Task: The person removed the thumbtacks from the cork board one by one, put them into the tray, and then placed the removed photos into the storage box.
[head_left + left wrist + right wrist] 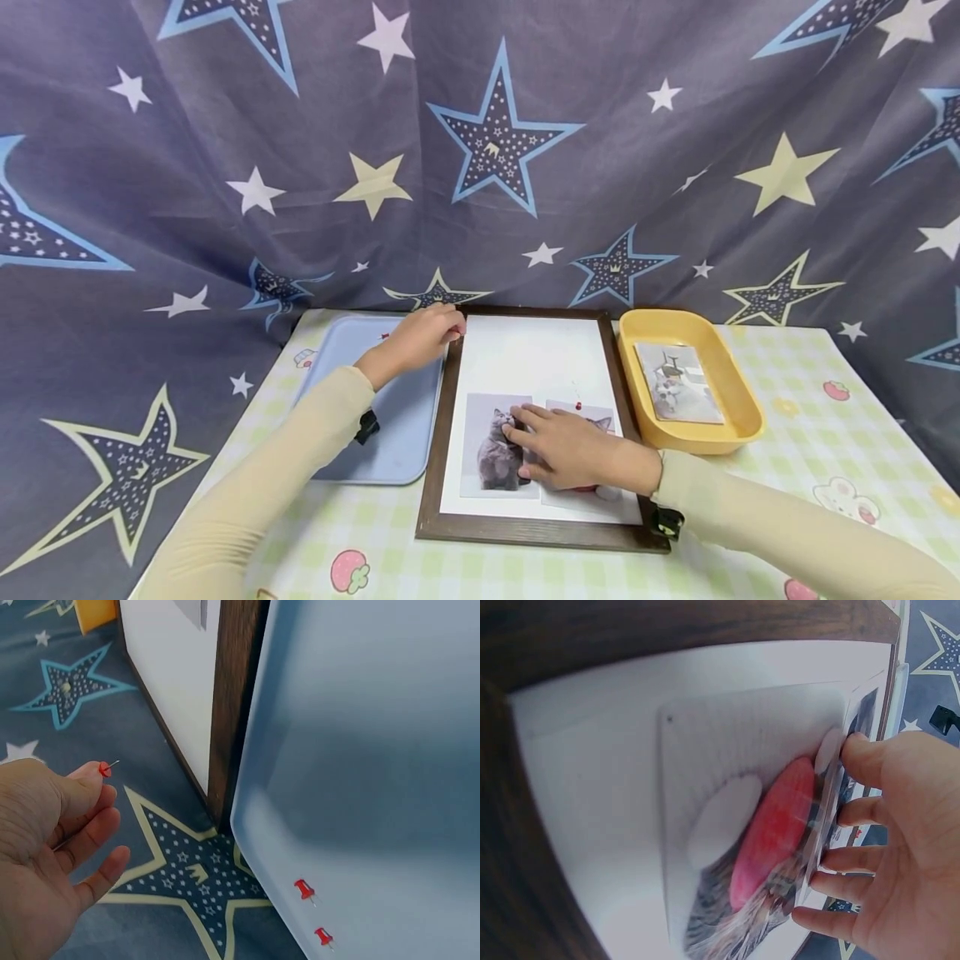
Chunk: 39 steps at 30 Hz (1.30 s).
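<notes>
In the left wrist view my left hand (52, 832) pinches a red push pin (105, 769) between thumb and finger, its metal point sticking out. From the head view, that hand (420, 337) hovers over the far left corner of the dark-framed white board (532, 354). My right hand (566, 450) rests on the board with fingers spread, across two cat photos. The grey cat photo (498, 467) lies at its fingertips; the other photo (705, 750), with a red patch, is partly hidden beneath it. Another red push pin (578, 406) is at that photo's top edge.
A blue tray (390, 442) lies left of the board, with red push pins (304, 889) on it. To the right stands a yellow bin (731, 375) holding a cat photo (678, 385). A star-printed cloth (480, 250) hangs behind the checkered tablecloth (795, 467).
</notes>
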Each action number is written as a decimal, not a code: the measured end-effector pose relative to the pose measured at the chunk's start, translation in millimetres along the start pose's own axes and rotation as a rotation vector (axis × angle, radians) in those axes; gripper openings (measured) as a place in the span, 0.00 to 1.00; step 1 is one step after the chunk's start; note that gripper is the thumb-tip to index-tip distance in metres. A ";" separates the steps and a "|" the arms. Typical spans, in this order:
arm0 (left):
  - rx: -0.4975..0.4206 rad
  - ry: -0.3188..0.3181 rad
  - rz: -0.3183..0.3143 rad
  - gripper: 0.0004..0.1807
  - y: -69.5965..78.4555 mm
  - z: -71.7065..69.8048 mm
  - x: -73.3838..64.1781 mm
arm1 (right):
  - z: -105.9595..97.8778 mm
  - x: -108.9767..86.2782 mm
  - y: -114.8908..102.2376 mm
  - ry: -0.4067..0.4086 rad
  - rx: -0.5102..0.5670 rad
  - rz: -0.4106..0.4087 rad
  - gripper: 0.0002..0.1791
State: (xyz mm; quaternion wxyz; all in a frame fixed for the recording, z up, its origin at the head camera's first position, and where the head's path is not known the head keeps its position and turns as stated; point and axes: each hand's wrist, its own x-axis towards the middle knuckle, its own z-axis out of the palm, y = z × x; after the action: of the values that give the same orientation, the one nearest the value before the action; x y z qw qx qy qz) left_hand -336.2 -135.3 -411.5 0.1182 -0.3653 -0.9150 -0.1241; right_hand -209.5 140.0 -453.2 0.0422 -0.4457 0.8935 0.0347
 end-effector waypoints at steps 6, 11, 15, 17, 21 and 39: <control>-0.004 0.014 -0.036 0.05 -12.4 -2.9 -3.1 | 1.1 0.2 0.9 -0.003 0.006 -0.006 0.34; 0.000 0.018 -0.079 0.04 -22.2 -6.2 -3.0 | 0.0 -0.4 1.3 -0.003 -0.003 -0.005 0.34; 0.003 0.001 -0.123 0.05 -29.2 -9.2 -3.6 | -1.0 -1.0 2.1 -0.001 -0.008 -0.005 0.34; 0.008 -0.013 -0.149 0.05 -32.8 -10.6 -4.6 | -1.3 -0.9 2.1 -0.004 -0.010 -0.003 0.34; 0.016 -0.038 -0.189 0.06 -40.1 -13.1 -7.4 | -1.6 -0.2 2.2 -0.001 -0.020 -0.007 0.34; 0.013 -0.116 -0.226 0.05 -64.2 -8.8 -17.6 | 0.7 -0.3 1.7 -0.006 -0.001 0.001 0.34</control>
State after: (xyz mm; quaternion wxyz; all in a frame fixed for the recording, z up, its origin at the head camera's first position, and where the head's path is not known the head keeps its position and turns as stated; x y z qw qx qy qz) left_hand -367.4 -194.4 -417.7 0.0525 -0.2654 -0.9565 -0.1094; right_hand -210.6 141.3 -453.8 0.0448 -0.4450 0.8936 0.0366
